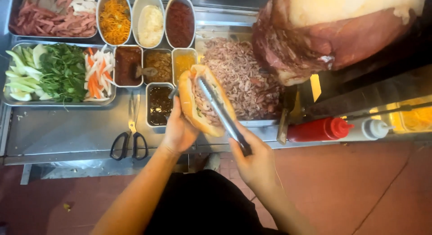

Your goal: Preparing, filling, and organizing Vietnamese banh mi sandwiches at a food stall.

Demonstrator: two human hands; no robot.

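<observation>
1. Golden-brown crusty split bread roll (188, 104), filled with shredded brown meat, sits cupped in the left hand (179, 129) above the front edge of the steel table (67, 131), just in front of the heap of shaved meat on the flat tray (243, 77).
2. Left hand is curled around the roll's underside and left flank, fingers wrapped under the crust, holding it open side up.
3. Right hand (256, 161) is closed around the handle end of the long metal tongs (220, 111), whose tips reach into the roll's slit and rest on the filling.
4. By its look the roll is light, with a brittle crust over a soft crumb; a hard squeeze would likely crack it or push filling out. The best hold seems to be from below, along the closed hinge side, as now.
5. Loose and probably greasy, the meat filling could slide out if the roll tilts toward its open side.
6. Stiff and smooth, the tongs are likely slippery where greasy; holding near the handle end gives reach.
7. Nearby lie black-handled scissors (130, 140) on the table, a small steel tub of dark sauce (159, 104) beside the left hand, a tray of green herbs and sliced vegetables (58, 73), and a red squeeze bottle (319, 129) lying to the right.
</observation>
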